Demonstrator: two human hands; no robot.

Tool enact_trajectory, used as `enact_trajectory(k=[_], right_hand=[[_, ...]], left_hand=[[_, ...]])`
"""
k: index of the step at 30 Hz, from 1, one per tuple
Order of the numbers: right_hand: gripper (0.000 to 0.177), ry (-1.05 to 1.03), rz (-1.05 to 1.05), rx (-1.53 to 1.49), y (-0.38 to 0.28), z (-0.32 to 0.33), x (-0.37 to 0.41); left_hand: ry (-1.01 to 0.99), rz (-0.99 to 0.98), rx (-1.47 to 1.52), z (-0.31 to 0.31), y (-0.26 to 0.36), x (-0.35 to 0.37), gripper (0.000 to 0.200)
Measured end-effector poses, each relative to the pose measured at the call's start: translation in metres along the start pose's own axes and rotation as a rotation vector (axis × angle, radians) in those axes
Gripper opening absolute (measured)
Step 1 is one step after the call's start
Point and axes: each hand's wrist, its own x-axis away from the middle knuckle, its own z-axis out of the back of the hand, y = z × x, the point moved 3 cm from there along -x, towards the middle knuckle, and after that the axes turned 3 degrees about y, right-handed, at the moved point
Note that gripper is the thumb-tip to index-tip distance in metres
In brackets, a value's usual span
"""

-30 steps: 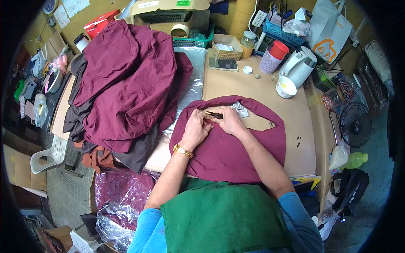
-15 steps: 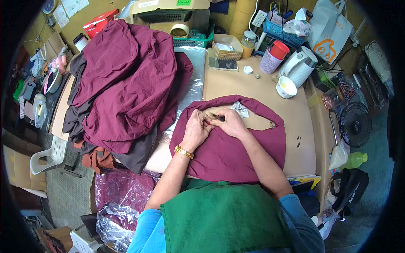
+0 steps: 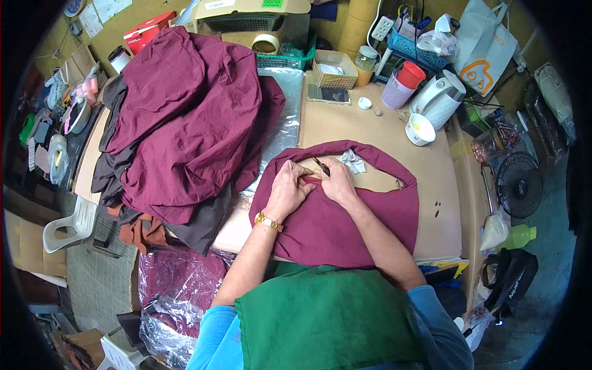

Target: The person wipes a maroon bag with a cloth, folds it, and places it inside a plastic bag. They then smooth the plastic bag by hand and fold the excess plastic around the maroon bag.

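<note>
A maroon fabric piece (image 3: 345, 228) lies on the tan table in front of me, with an opening near its far edge. My left hand (image 3: 288, 190), with a gold watch at its wrist, pinches the fabric at the near edge of that opening. Close beside it, my right hand (image 3: 336, 180) is closed round a small dark tool, perhaps thread snips, whose dark tip points up and left. Its fingers also meet the fabric edge. A crumpled white scrap (image 3: 353, 161) shows inside the opening.
Left stands a large heap of maroon garments (image 3: 191, 117) over dark cloth. At the back right are a white kettle (image 3: 439, 98), a white cup (image 3: 420, 129), a red cup (image 3: 410, 74) and a basket (image 3: 334, 69). A black fan (image 3: 520, 184) is far right.
The dark tool has tilted, its tip now further up and left and more visible. My right fingers have shifted slightly; my left hand stays on the fabric.
</note>
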Motion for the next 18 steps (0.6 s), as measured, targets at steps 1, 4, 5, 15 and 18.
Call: enact_trajectory(k=[1,4,5,15,18], right_hand=[[0.014,0.006,-0.008,0.012,-0.003,0.002,0.000],[0.011,0.019,-0.014,0.041,-0.006,0.004,0.001],[0.011,0.027,-0.014,0.058,-0.006,0.004,0.001],[0.032,0.084,0.054,-0.147,-0.022,0.032,0.009],[0.030,0.002,0.072,0.171,-0.022,0.065,0.022]], left_hand=[[-0.015,-0.012,-0.005,0.001,0.001,-0.001,0.030],[0.009,0.007,0.028,0.001,0.002,-0.005,0.024],[0.010,0.007,0.027,0.000,0.001,-0.007,0.024],[-0.060,0.239,0.018,-0.008,-0.011,-0.014,0.018],[-0.035,0.295,0.047,-0.012,-0.012,-0.014,0.018]])
